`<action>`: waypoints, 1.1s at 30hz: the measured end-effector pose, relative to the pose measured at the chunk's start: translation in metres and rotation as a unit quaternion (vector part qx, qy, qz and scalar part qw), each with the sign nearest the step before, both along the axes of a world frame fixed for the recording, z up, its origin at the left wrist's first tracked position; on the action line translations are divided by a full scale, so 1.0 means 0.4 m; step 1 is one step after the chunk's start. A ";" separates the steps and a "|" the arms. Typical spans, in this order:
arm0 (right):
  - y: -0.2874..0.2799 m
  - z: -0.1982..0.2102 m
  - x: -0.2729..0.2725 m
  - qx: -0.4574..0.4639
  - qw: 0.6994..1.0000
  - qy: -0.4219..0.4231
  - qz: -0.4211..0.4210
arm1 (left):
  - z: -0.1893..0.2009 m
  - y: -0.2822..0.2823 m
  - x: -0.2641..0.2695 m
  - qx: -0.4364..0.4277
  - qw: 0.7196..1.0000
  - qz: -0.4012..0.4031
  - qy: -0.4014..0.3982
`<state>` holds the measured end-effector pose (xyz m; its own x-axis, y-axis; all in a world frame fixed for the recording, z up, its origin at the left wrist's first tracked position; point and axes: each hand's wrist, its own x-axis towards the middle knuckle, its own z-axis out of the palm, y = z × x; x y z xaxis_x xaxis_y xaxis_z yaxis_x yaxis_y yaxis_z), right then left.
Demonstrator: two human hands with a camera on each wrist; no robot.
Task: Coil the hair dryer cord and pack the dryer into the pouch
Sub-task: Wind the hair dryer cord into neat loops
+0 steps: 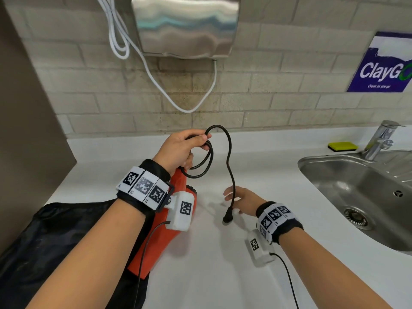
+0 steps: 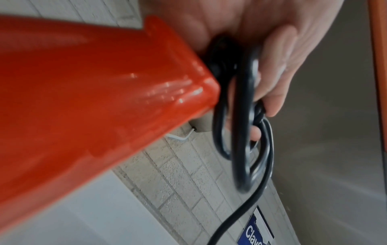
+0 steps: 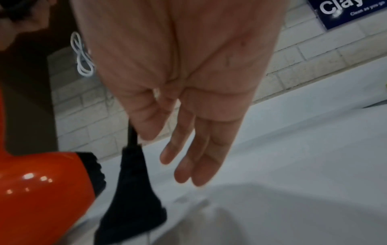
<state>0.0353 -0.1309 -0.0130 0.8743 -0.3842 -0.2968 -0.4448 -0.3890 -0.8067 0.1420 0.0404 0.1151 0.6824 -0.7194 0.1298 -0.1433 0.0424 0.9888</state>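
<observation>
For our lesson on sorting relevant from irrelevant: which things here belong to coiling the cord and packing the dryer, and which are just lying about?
Belong to the job:
dryer
cord, loops held in left hand
plug, near open right hand
pouch

Just lying about:
sponge
tap
sink
hand dryer
white cable
sign

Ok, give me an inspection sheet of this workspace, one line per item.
Surface: white countertop, steel sink set in at right.
Job's things: orange hair dryer on the counter; black pouch lying at left, partly under the dryer.
Clutter: yellow sponge by the faucet.
Grips: left hand holds the coiled loops; right hand open beside the hanging cord.
Cables: black dryer cord partly coiled, its plug at the countertop; white cable on the wall.
Surroundings: tiled wall, steel hand dryer, blue sign.
</observation>
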 end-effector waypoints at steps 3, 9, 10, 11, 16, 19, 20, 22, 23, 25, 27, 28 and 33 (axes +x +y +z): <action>0.018 0.009 -0.002 0.032 0.995 0.031 0.088 | 0.000 -0.002 0.000 -0.001 1.000 0.000 0.003; 0.039 -0.014 -0.002 -0.008 0.996 -0.015 0.087 | -0.001 -0.002 0.000 -0.001 1.000 0.007 0.002; 0.040 -0.005 0.001 0.000 0.997 -0.054 0.056 | -0.002 -0.001 0.000 -0.002 1.000 0.009 0.005; 0.040 0.009 0.006 0.013 0.994 -0.104 0.019 | -0.002 -0.001 0.001 -0.003 1.000 0.012 0.006; 0.065 0.141 0.018 0.080 0.895 -0.419 -0.132 | -0.005 -0.007 0.006 -0.001 1.000 0.019 0.000; 0.106 0.217 0.004 0.138 0.825 -0.539 -0.099 | -0.008 -0.013 0.005 -0.007 1.000 0.024 -0.004; 0.121 0.232 0.000 0.144 0.822 -0.546 -0.078 | -0.009 -0.015 0.005 -0.009 1.000 0.025 -0.006; 0.144 0.242 0.002 0.120 0.837 -0.531 -0.047 | -0.008 -0.017 0.004 -0.009 1.000 0.027 -0.011; 0.153 0.239 0.005 0.087 0.848 -0.522 -0.039 | -0.008 -0.017 0.003 -0.008 1.000 0.026 -0.013; 0.163 0.225 0.012 -0.031 0.863 -0.502 -0.038 | -0.008 -0.017 0.001 -0.007 1.000 0.020 -0.014; 0.167 0.209 0.025 -0.143 0.863 -0.482 -0.058 | -0.009 -0.016 -0.004 -0.004 1.000 0.002 -0.013; 0.171 0.204 0.033 -0.166 0.859 -0.478 -0.080 | -0.010 -0.017 -0.008 -0.001 1.000 -0.009 -0.010; 0.191 0.214 0.072 -0.086 0.878 -0.456 -0.120 | -0.017 -0.026 -0.032 0.011 0.997 -0.073 -0.004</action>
<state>0.0641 -0.0543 0.0725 0.6059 -0.5600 0.5651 0.2695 -0.5239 -0.8081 0.1291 0.0301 0.1082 0.5693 -0.8136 0.1186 -0.1458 0.0421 0.9884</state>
